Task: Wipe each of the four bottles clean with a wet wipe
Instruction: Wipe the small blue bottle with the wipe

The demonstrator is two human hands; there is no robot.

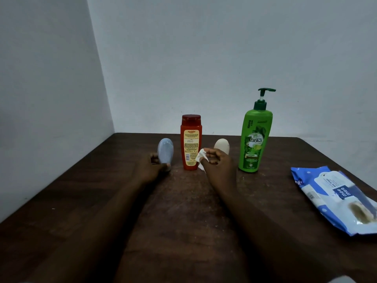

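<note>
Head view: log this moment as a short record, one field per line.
left hand: grips the lower end of the pale blue bottle
right hand: pinches a crumpled white wipe beside the red bottle
red bottle: upright, second from the left in the row
cream bottle: behind the right hand, partly hidden
green pump bottle: upright, rightmost in the row
wipes pack: lies flat on the right side of the table
wipe contact: cannot tell whether it touches the red bottle
</note>
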